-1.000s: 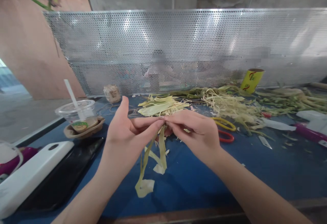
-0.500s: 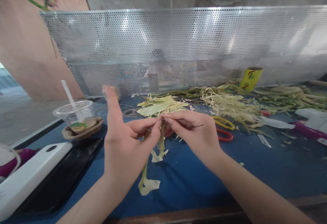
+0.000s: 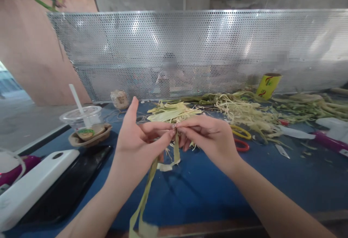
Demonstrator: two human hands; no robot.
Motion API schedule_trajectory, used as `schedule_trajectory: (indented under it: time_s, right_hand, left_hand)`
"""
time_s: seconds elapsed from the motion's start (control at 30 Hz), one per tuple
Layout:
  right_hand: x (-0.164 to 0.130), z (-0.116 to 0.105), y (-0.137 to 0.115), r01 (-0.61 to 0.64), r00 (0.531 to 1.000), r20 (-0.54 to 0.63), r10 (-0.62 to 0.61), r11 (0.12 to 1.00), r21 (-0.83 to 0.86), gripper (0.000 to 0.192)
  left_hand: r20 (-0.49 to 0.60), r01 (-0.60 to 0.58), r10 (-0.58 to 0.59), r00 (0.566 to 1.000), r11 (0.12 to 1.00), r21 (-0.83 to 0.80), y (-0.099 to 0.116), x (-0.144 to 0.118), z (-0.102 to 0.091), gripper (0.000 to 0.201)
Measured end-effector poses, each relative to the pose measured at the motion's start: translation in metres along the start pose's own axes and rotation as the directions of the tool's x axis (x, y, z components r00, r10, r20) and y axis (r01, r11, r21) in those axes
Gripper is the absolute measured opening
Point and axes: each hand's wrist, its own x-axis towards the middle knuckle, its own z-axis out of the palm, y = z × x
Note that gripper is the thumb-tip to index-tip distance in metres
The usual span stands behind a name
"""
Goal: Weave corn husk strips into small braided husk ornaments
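My left hand (image 3: pixel 136 142) is over the middle of the blue table, its thumb and fingertips pinched together on a thin corn husk strip (image 3: pixel 176 151). One finger of that hand points up. Fingertips of my right hand (image 3: pixel 214 138) meet the left ones and pinch the same strip from the other side. A small shiny bit shows where the fingertips touch, too small to make out. Another long husk strip (image 3: pixel 145 200) hangs below my left hand, past the table's front edge. Just beyond the fingers lies a pile of pale husk pieces (image 3: pixel 171 112).
On the left are a plastic cup with straw (image 3: pixel 81 116), a white power bank-like block (image 3: pixel 40 185) and a black flat device (image 3: pixel 67 187). Scissors with yellow and red handles (image 3: pixel 241 145), a blade (image 3: pixel 282 151), shredded husks (image 3: pixel 239 111) and a purple glue gun (image 3: pixel 327 142) lie right. A perforated metal screen (image 3: pixel 190 49) stands behind.
The left hand has turned, and its raised finger has shifted right and lower. The long strip below it now hangs further toward me. Both hands keep their pinch.
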Motion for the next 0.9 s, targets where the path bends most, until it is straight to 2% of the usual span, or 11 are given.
schedule_trajectory:
  time_s: [0.1, 0.2, 0.33, 0.43, 0.5, 0.7, 0.9]
  right_hand:
    - [0.0, 0.0, 0.003, -0.023, 0.999, -0.036, 0.023, 0.999, -0.024, 0.014]
    - [0.0, 0.0, 0.005, -0.004, 0.994, -0.105, -0.013, 0.986, -0.165, 0.012]
    - [0.0, 0.001, 0.004, 0.049, 0.981, -0.166, -0.1, 0.957, -0.287, 0.012]
    - [0.001, 0.0, 0.002, 0.094, 0.977, -0.161, -0.143, 0.956, -0.279, 0.014]
    - [0.001, 0.0, 0.002, 0.124, 0.977, -0.136, -0.167, 0.953, -0.276, 0.014]
    - [0.001, -0.003, 0.001, 0.196, 0.973, -0.07, -0.218, 0.952, -0.234, 0.015]
    - [0.0, 0.0, 0.0, 0.138, 0.99, -0.028, -0.14, 0.988, -0.071, 0.009]
  left_hand:
    - [0.047, 0.064, -0.061, 0.997, 0.994, -0.084, -0.005, 0.004, -0.001, 0.107]
    - [0.062, 0.082, -0.077, 0.995, 0.994, -0.076, -0.008, 0.002, 0.001, 0.107]
    - [0.023, -0.069, 0.068, 0.997, 0.997, 0.026, -0.009, -0.006, 0.006, 0.106]
    - [-0.021, -0.175, 0.177, 0.984, 0.983, 0.059, -0.009, -0.009, 0.009, 0.102]
    - [-0.033, -0.192, 0.194, 0.98, 0.979, 0.068, -0.009, -0.009, 0.009, 0.099]
    - [-0.067, -0.136, 0.139, 0.988, 0.99, 0.045, -0.005, -0.007, 0.006, 0.097]
    - [-0.081, -0.089, 0.086, 0.993, 0.995, -0.034, 0.0, -0.01, 0.01, 0.095]
